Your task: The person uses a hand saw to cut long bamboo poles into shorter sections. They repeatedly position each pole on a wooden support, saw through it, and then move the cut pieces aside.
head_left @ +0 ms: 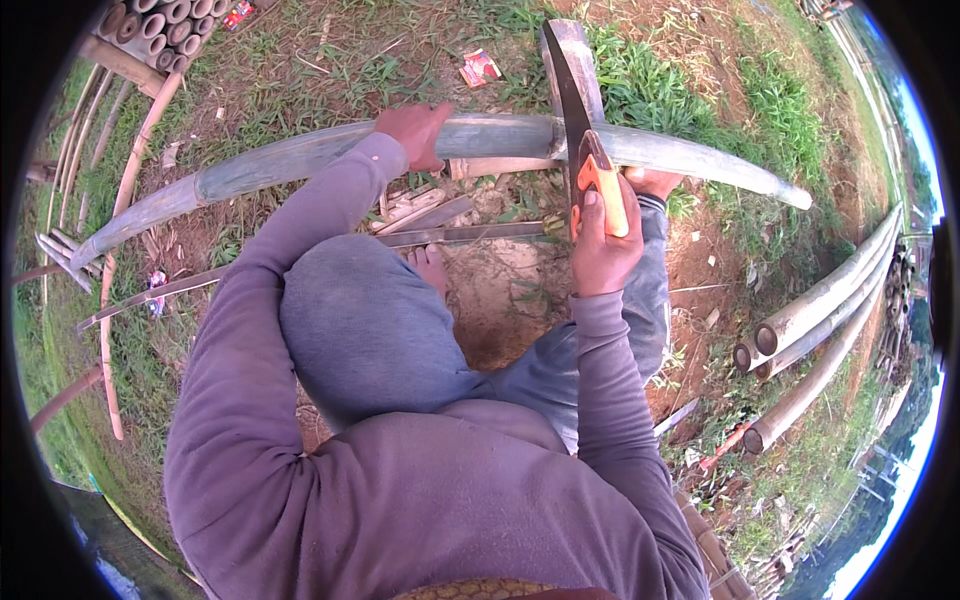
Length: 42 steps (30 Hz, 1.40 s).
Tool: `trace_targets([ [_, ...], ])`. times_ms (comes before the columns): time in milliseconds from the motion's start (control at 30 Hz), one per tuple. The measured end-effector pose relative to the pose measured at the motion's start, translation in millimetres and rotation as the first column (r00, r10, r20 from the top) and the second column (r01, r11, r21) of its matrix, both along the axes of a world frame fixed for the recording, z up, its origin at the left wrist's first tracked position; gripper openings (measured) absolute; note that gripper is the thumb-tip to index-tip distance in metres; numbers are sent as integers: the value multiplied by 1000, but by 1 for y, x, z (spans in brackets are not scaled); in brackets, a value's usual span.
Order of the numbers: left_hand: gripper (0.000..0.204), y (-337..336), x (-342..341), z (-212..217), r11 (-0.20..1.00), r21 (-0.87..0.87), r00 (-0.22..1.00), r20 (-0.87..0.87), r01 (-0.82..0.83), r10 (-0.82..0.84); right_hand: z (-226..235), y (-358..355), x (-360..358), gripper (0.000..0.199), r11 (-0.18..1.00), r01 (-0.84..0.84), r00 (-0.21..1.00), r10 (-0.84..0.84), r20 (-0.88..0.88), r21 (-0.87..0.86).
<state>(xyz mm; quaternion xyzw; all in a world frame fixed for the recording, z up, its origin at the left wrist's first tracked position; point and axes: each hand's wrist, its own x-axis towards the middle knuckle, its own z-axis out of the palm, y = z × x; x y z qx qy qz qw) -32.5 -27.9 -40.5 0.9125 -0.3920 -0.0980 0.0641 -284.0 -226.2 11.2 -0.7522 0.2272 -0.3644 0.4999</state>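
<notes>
A long green-grey bamboo pole point(290, 157) lies crosswise in front of me, drooping at both ends in the wide view. My left hand point(412, 132) is closed around it, left of its middle. In my right hand point(606, 240) is the orange handle of a handsaw point(568, 85), whose dark blade points away from me and crosses the pole near a node. Whether its teeth are in the bamboo, I cannot tell. Beneath the crossing a thick bamboo piece point(580, 60) points away. My right foot point(655, 182) is against the pole's near side, just right of the saw.
Several cut bamboo poles point(825, 285) lie at the right, and a stack of bamboo tubes point(160, 35) stands at the far left. Split bamboo pieces point(425, 212) lie near my left foot point(428, 268). A red wrapper point(479, 68) sits on the grass. At lower right is a red-handled tool point(728, 445).
</notes>
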Motion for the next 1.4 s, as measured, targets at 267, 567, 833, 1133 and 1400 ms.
trace_targets([
  [267,72,1,5,22,988,154,988,-153,6,17,35,56,-155,50,981,-35,991,59,-121,189],
  [567,69,-10,1,24,992,126,992,-127,15,1,9,-4,1,41,995,0,997,7,-71,103],
  [833,68,0,3,30,986,166,980,-193,-2,35,30,50,-141,49,959,-5,994,35,-100,284],
  [1133,71,-12,9,29,991,134,985,-169,14,9,7,-9,19,32,979,-27,999,20,36,201],
  [1400,72,0,15,34,985,173,971,-236,-9,50,20,53,-158,51,979,-39,993,59,-99,199],
])
